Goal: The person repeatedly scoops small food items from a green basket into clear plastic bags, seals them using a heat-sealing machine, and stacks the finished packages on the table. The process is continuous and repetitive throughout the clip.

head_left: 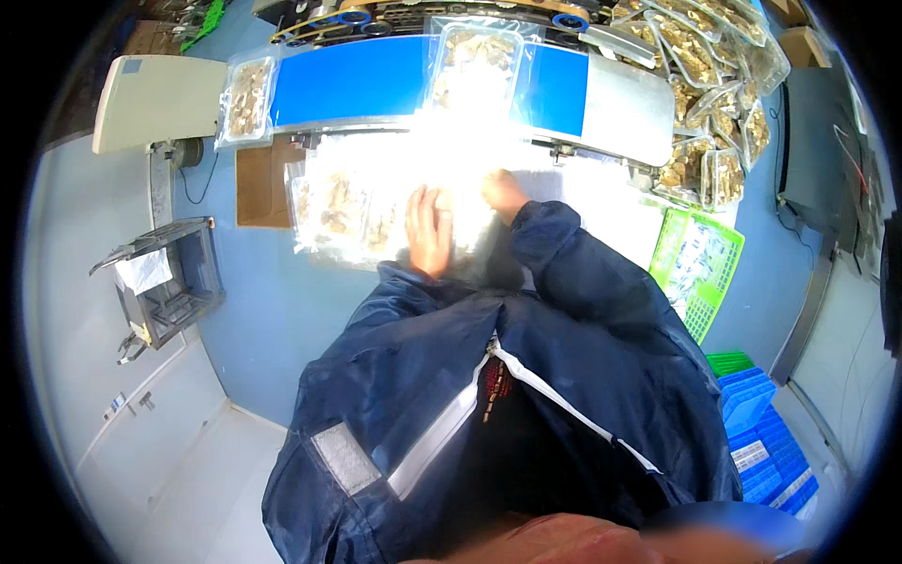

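Observation:
My left hand (428,230) lies with its fingers stretched out over the brightly lit work surface, beside clear plastic packs (334,202) of brownish pieces. To its right, my right hand (505,195) has its fingers curled inward. Strong glare washes out its fingertips and whatever they may hold. Just beyond both hands, a clear bagged tray (476,58) of pale brown pieces rests on the blue conveyor belt (352,80). Another bagged tray (249,99) sits at the belt's left end.
Many filled packs (719,113) are heaped at the far right. Below them stands a green basket (695,268) holding small sachets. Blue crates (766,442) are stacked at the lower right. A metal frame (169,282) stands at left, near a cardboard piece (261,183).

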A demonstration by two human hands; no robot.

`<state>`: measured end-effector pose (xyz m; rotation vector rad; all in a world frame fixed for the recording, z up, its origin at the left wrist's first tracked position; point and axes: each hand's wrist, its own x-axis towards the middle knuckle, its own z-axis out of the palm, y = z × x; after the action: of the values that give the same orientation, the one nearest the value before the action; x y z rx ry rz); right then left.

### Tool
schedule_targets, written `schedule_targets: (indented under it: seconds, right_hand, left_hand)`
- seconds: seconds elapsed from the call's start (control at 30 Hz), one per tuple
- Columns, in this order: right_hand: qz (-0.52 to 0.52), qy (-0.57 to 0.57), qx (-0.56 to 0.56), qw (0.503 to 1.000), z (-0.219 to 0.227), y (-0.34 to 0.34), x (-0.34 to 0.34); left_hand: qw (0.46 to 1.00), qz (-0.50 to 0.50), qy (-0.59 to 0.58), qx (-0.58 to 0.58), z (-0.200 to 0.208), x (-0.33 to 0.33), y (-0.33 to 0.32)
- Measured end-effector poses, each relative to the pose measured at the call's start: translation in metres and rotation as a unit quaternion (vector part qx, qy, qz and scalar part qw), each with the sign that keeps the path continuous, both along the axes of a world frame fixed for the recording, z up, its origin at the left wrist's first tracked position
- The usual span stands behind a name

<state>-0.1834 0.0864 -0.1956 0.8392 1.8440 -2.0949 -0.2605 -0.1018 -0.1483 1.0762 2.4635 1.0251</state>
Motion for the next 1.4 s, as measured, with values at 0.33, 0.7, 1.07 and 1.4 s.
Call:
schedule_targets:
  seconds: [0.33, 0.7, 1.07, 1.4]
  right_hand:
    - [0.000, 0.118, 0.056, 0.991, 0.134, 0.031, 0.060]
    - [-0.341, 0.161, 0.072, 0.923, 0.202, 0.100, 0.111]
    - [-0.529, 0.132, 0.003, 0.838, 0.138, 0.220, 0.129]
    - [-0.545, 0.068, -0.003, 0.836, 0.120, 0.265, 0.096]
  left_hand:
    - [0.892, 0.011, -0.423, 0.158, 0.073, -0.032, 0.007]
    - [0.823, 0.043, -0.498, 0.271, 0.146, 0.018, 0.152]
    - [0.777, 0.001, -0.600, 0.189, 0.107, 0.017, 0.305]
    - [0.805, 0.075, -0.569, 0.149, 0.039, -0.032, 0.364]
